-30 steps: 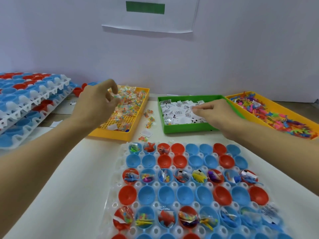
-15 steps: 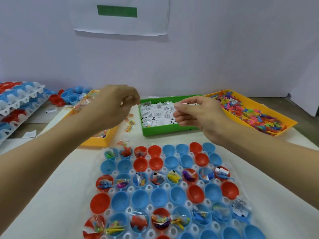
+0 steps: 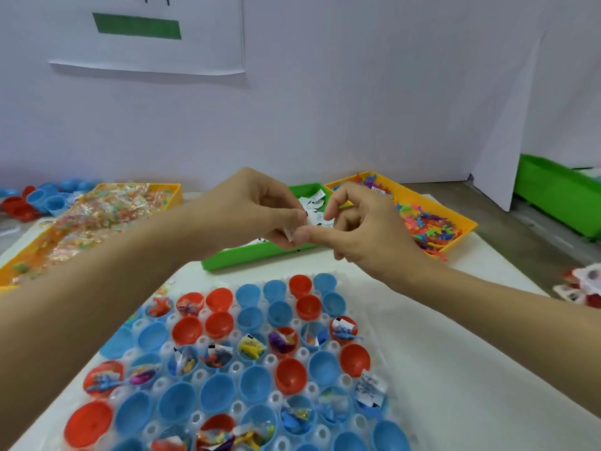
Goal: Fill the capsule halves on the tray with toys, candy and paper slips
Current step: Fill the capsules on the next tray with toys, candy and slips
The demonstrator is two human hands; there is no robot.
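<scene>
A clear tray (image 3: 395, 323) of red and blue capsule halves lies in front of me; some halves hold toys, candy and slips, several are bare. My left hand (image 3: 257, 209) and my right hand (image 3: 364, 229) meet above the green bin (image 3: 247, 257) of paper slips. Both pinch the same small white paper slip (image 3: 294, 232) between their fingertips. The left hand may also hold a candy; I cannot tell. A yellow bin of wrapped candy (image 3: 97, 216) stands at the left, and a yellow bin of small colourful toys (image 3: 432, 226) at the right.
Loose red and blue capsule halves (image 3: 42, 200) lie at the far left. A green crate (image 3: 559, 196) stands at the far right beside a white partition. Small red and white items (image 3: 582, 288) sit at the right table edge. A white wall is behind.
Both hands have come together over the green bin; the left came from the candy bin. The right hand holds a slip that both hands now pinch. My view has turned right.
</scene>
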